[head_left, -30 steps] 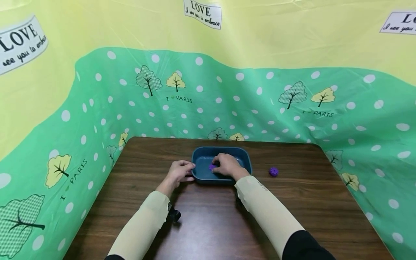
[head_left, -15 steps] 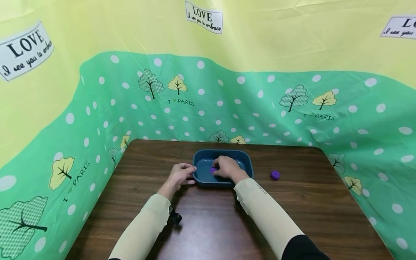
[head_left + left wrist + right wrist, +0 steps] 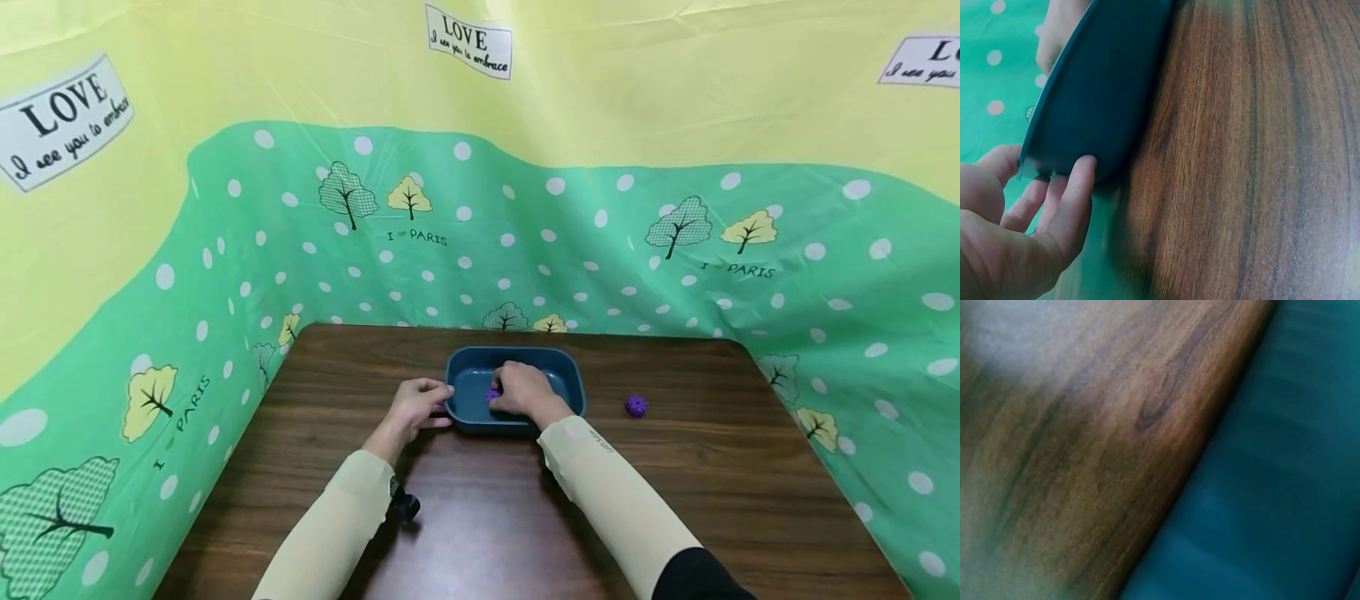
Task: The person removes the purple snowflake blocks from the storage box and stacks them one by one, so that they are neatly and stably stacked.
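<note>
A dark blue rectangular bin point(image 3: 555, 360) rests on the wooden table. At its left end my left hand point(image 3: 414, 407) pinches the wall; in the left wrist view the thumb is over the rim and the fingertips point(image 3: 1086, 164) touch the outer side. My right hand point(image 3: 522, 390) reaches down inside the bin, its thumb and fingers around a small purple round piece with a notched edge point(image 3: 492, 396). Most of that piece is hidden by the hand. The right wrist view has only the bin's outer wall point(image 3: 1260, 469) and tabletop, without the hand.
A second purple notched round piece point(image 3: 636, 406) lies on the table point(image 3: 712, 467) to the right of the bin. Behind and beside the table hangs a green and yellow printed cloth point(image 3: 420, 275). A black wrist camera point(image 3: 405, 505) sits under the left forearm.
The head view has shifted slightly, so everything sits a little lower in it. Both hands stay at the bin, and the purple piece in the right hand has turned slightly.
</note>
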Available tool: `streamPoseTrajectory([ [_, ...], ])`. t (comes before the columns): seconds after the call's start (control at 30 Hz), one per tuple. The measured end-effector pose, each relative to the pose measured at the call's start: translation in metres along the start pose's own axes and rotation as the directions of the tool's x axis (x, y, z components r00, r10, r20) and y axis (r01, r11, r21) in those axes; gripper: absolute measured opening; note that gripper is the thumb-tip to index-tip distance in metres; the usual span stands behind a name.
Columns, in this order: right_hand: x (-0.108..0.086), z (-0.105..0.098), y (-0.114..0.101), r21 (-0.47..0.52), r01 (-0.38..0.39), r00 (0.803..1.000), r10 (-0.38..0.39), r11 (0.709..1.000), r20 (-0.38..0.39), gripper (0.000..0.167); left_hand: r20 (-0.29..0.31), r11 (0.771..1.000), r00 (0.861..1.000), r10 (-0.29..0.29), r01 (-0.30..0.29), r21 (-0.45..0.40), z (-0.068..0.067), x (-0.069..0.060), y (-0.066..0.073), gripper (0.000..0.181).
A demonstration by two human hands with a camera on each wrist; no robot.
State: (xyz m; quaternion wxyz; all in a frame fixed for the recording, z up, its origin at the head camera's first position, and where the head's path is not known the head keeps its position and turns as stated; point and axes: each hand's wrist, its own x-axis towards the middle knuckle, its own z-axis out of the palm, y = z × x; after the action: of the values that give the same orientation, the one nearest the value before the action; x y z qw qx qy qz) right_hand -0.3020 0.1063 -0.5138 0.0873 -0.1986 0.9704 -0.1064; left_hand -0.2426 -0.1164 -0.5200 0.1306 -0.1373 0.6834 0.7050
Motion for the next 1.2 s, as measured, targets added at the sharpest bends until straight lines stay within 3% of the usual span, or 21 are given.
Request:
streamPoseTrajectory([
  [0.2, -0.001, -0.001, -0.002, -0.029, 0.003, 1.0, -0.003, 1.0, 0.002, 0.035, 0.003, 1.0, 1.0, -0.006, 0.006, 0.007, -0.001, 0.0, -0.001, 0.034],
  [0.5, -0.001, 0.001, 0.005, -0.03, 0.074, 0.997, -0.073, 0.997, 0.013, 0.03, 0.018, 1.0, 1.0, -0.012, 0.012, 0.01, 0.0, -0.001, 0.0, 0.033],
  [0.7, -0.003, 0.0, 0.012, 0.026, 0.078, 0.997, -0.078, 0.997, 0.009, 0.033, 0.017, 1.0, 1.0, -0.013, 0.013, 0.018, 0.001, 0.0, 0.0, 0.031],
  [1.2, -0.014, -0.01, 0.028, 0.075, 0.104, 0.99, -0.096, 0.992, -0.108, 0.04, -0.001, 1.0, 1.0, -0.008, 0.008, 0.03, 0.0, -0.002, 0.004, 0.03],
])
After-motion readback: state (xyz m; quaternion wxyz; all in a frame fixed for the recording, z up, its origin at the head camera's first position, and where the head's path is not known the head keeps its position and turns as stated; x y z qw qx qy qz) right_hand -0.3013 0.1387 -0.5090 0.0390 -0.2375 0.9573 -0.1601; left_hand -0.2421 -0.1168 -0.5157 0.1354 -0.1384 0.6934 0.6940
